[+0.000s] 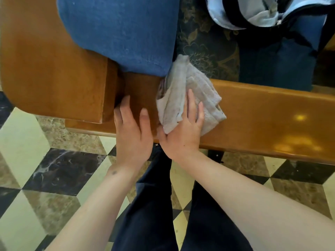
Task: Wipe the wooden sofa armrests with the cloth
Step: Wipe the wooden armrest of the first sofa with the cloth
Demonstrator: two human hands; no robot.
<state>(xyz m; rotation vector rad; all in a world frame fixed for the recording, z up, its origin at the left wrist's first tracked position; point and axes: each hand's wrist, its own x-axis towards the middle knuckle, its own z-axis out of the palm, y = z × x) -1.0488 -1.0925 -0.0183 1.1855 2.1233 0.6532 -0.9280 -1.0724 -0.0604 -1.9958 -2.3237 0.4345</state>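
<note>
Grey crumpled cloth [188, 98], glossy wooden armrest [268, 120]

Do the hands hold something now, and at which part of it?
The right hand presses the crumpled grey cloth flat against the wooden armrest, covering its near edge. The left hand rests bare on the wood, holding nothing.

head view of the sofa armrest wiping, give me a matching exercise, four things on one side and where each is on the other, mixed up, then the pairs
Things:
1. crumpled grey cloth
2. left hand
3. blue denim-textured cushion
4. glossy brown wooden armrest

Places or states:
A. lies flat on bare wood, beside the cloth
B. stretches off to the right, reflecting light
C. pressed onto the wood under the right hand
D. sits above the hands, overhanging the wood

Pairs: 1-C, 2-A, 3-D, 4-B
</note>
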